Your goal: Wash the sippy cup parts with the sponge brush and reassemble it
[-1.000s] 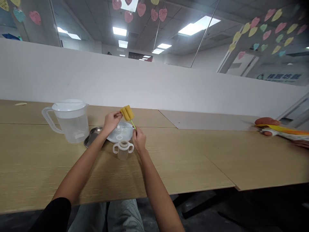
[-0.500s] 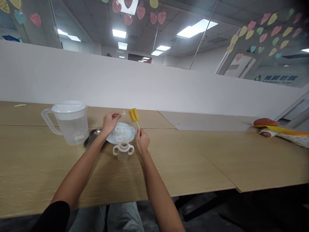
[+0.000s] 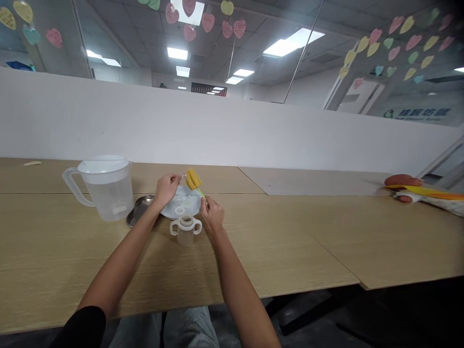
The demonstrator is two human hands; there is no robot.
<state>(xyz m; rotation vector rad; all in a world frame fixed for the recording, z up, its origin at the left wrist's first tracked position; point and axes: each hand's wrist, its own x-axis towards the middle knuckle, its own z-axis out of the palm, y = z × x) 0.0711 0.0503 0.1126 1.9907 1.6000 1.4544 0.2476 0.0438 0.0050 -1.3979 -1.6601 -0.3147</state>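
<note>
My right hand (image 3: 212, 212) is closed on the thin green handle of a yellow sponge brush (image 3: 193, 179), whose head leans up and to the left. My left hand (image 3: 167, 187) pinches a small clear piece (image 3: 183, 179), too small to make out fully, right beside the sponge head. Both are above a white plate (image 3: 195, 205) that carries small clear and white parts (image 3: 179, 211). In front of the plate stands a two-handled baby bottle (image 3: 186, 232), upright with its top open.
A clear lidded pitcher (image 3: 112, 193) stands at the left, with a metal tray (image 3: 136, 212) beside it, partly behind my left forearm. At the far right lies a plush-looking bundle (image 3: 406, 181). A low white wall (image 3: 217, 130) runs along the table's back edge.
The sponge head has swung left and down to the clear piece in my left hand, and the brush tilts left now. The bottle and pitcher stay in place.
</note>
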